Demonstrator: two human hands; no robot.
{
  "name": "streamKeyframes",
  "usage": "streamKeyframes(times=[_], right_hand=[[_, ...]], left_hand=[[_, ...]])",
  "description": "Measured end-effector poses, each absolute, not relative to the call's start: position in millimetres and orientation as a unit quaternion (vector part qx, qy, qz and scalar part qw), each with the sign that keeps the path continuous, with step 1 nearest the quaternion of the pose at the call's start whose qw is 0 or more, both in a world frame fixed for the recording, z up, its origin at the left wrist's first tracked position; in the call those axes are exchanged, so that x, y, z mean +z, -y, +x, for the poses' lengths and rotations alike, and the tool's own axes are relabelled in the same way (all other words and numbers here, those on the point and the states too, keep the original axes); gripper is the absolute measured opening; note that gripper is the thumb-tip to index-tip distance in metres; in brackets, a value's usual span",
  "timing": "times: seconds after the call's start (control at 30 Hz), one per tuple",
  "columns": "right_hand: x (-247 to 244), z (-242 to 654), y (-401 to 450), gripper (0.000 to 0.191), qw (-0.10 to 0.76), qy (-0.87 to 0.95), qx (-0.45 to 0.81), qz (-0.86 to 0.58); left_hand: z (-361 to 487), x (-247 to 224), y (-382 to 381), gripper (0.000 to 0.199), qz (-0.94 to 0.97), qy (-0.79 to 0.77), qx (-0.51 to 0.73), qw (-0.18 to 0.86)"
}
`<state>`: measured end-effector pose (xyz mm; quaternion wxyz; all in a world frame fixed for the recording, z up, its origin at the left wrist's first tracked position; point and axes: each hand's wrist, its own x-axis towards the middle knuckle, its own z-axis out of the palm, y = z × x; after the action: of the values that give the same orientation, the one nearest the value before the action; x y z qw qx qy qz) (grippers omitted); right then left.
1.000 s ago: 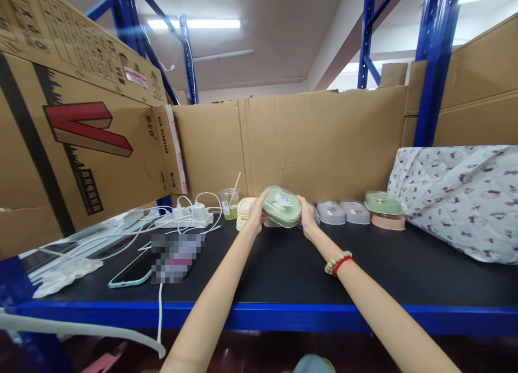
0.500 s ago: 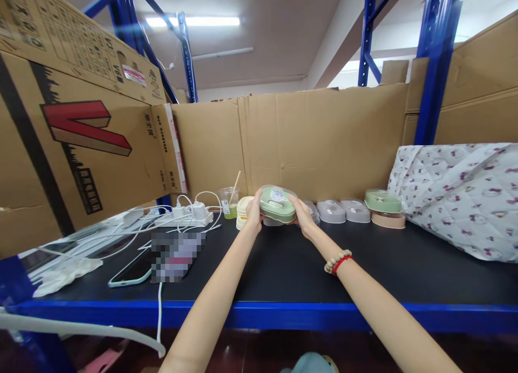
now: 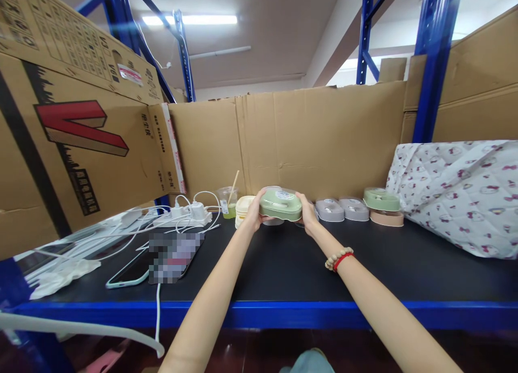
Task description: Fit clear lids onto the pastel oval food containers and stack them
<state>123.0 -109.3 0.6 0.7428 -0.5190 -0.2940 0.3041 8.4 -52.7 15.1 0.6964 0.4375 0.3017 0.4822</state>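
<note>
A green oval box with a clear lid is held up above the black shelf top. My left hand grips its left end, and my right hand grips its right end. A round label sits on the lid. Behind and below it, other boxes are mostly hidden by the held box and my hands. Pale yellow containers stand just left of my left hand. Right of my right hand are two grey-purple boxes, one nearer and one beyond it.
At the right, a green box is stacked on a pinkish one, beside a patterned cloth. On the left are a cup with a straw, a power strip, cables and phones. Cardboard walls the back.
The green box has turned from a slant to nearly level between my hands, its lid now seen more edge-on. Both hands keep hold of it. The view has shifted slightly.
</note>
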Motion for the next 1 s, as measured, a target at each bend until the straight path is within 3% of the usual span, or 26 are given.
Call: streamKeyframes(times=[0.2, 0.47, 0.77, 1.0], right_hand=[[-0.9, 123.8, 106.5, 0.033, 0.754, 0.305, 0.294, -0.502], [-5.5, 123.3, 103.4, 0.027, 0.757, 0.357, 0.308, -0.453], [-2.5, 125.5, 101.7, 0.029, 0.784, 0.287, 0.297, -0.463], [-2.6, 125.3, 103.9, 0.037, 0.755, 0.328, 0.329, -0.463]], left_hand=[[13.0, 15.5, 54.4, 0.024, 0.428, -0.261, 0.519, 0.693], [15.1, 17.6, 56.4, 0.022, 0.401, -0.249, 0.556, 0.684], [12.8, 16.4, 56.8, 0.026, 0.429, -0.259, 0.515, 0.696], [10.4, 17.8, 58.7, 0.027, 0.423, -0.247, 0.493, 0.719]])
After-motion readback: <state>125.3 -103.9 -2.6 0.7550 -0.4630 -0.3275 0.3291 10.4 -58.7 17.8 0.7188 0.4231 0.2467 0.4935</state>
